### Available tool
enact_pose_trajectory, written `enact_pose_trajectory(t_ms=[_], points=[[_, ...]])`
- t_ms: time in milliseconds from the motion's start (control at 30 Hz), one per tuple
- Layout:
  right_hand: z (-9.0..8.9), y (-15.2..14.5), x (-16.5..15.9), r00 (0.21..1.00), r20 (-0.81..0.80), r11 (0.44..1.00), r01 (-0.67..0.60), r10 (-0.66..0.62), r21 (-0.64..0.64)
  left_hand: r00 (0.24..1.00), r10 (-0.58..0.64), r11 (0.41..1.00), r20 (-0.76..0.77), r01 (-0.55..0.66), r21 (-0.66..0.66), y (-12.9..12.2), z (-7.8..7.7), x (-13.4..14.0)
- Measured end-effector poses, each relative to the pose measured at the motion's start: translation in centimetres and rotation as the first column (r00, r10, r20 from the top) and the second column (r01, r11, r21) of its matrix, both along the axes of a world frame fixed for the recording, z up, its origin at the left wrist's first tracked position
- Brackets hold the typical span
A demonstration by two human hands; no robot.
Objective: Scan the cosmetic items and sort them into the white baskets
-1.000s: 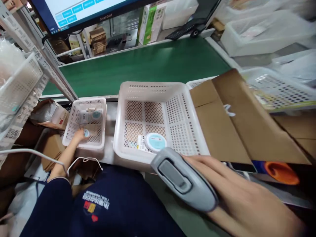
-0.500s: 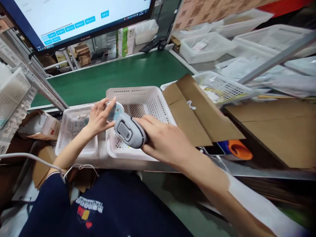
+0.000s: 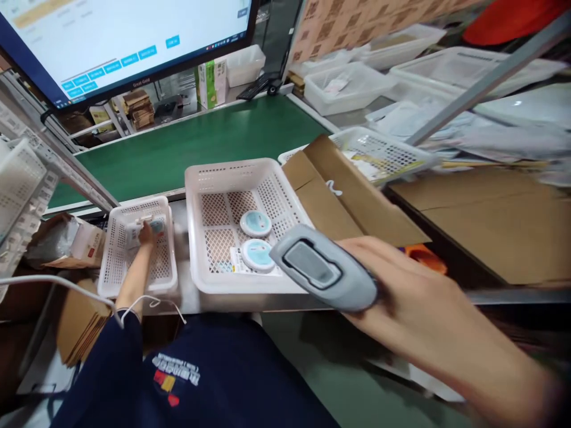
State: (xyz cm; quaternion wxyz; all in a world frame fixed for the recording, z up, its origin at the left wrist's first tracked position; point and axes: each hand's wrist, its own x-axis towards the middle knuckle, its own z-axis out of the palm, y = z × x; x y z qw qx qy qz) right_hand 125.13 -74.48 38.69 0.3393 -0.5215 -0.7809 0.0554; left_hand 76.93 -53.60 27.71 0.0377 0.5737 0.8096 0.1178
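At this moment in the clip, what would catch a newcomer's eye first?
The grey handheld scanner in the right hand fills the foreground, at the near rim of the large white basket, where two round blue-topped tins lie. To the left, the left hand reaches into the small white basket, and a green conveyor belt runs behind.

Packing station: conveyor belt (image 3: 200,139), baskets (image 3: 196,178), monitor (image 3: 111,35).

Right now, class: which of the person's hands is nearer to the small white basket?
Left. The left hand reaches inside the small white basket; the right hand, holding the grey scanner, is off to its right, beyond the large basket.
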Motion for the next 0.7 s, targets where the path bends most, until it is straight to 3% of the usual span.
enact_pose_trajectory(t_ms=[100,200,333,433,500,600,667,700], points=[[0.5,1.5,-1.6,0.993,-0.049,0.993,-0.110,0.112,0.028,0.999,0.033,0.996,0.013,-0.034,0.085,0.3,0.4,0.9],[1.6,3.5,-3.6,0.982,-0.031,0.982,-0.185,0.186,0.033,0.996,-0.088,0.961,-0.006,0.087,0.262,0.6,3.4,1.7],[4.4,5.9,-6.6,0.968,0.006,0.968,-0.250,0.250,0.025,0.944,-0.286,0.785,-0.167,0.330,0.524,-0.9,8.4,4.6],[6.1,7.3,-7.8,0.961,0.038,0.960,-0.277,0.276,0.029,0.881,-0.395,0.659,-0.262,0.470,0.587,-3.1,10.2,8.1],[6.3,7.8,-7.5,0.957,0.044,0.955,-0.289,0.286,0.067,0.815,-0.491,0.574,-0.307,0.568,0.590,-4.0,10.0,10.1],[5.3,7.4,-5.4,0.956,0.021,0.944,-0.293,0.293,0.151,0.701,-0.634,0.491,-0.326,0.691,0.531,-3.7,8.3,10.9],[3.9,6.5,-3.0,0.960,-0.005,0.947,-0.275,0.280,0.166,0.691,-0.662,0.517,-0.290,0.701,0.491,-2.4,6.8,9.3],[3.1,6.0,-1.6,0.967,-0.017,0.957,-0.248,0.253,0.151,0.725,-0.641,0.569,-0.255,0.670,0.476,-1.5,6.0,7.9]])
